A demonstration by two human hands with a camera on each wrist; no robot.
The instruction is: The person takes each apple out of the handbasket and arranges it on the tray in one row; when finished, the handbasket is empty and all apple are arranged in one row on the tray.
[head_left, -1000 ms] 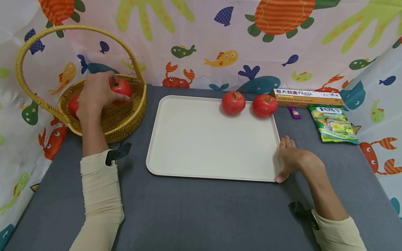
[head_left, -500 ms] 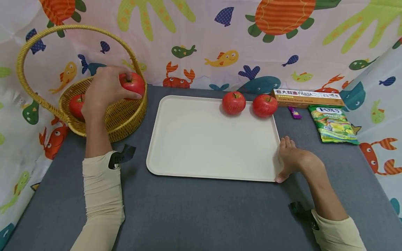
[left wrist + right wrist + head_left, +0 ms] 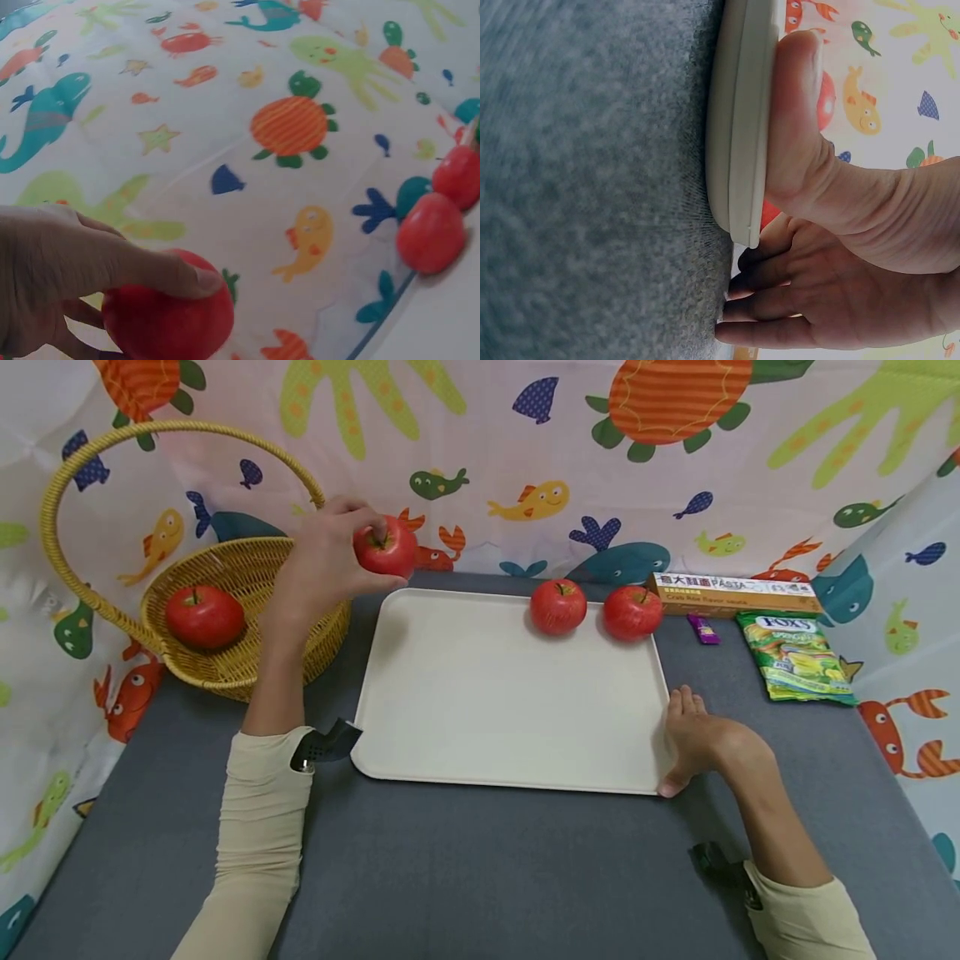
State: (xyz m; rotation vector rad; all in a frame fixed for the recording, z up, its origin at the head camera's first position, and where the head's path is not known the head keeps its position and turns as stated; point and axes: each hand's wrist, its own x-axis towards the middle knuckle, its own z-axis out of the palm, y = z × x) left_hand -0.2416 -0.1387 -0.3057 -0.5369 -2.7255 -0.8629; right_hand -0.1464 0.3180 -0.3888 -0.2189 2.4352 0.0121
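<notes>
My left hand (image 3: 318,560) grips a red apple (image 3: 386,547) between thumb and fingers, raised over the tray's back left corner. The same apple (image 3: 169,315) shows in the left wrist view, my thumb across its top. Another red apple (image 3: 205,617) lies in the yellow wicker basket (image 3: 247,556) at left. Two more apples sit at the back right of the cream tray, one (image 3: 558,607) left of the other (image 3: 632,612). My right hand (image 3: 701,742) rests against the right edge of the tray (image 3: 487,710), fingers straight. In the right wrist view its thumb (image 3: 795,112) lies on the tray's rim.
The basket's tall handle (image 3: 48,518) arches above it. Behind the tray's right corner lie a pasta box (image 3: 735,596), a small purple packet (image 3: 703,629) and a green FOX'S bag (image 3: 797,658). A patterned curtain (image 3: 480,410) borders the grey table (image 3: 480,877).
My left hand has lifted the apple out of the basket and carried it right to the tray's back left corner. The apple left in the basket is now fully uncovered. My right hand stays put.
</notes>
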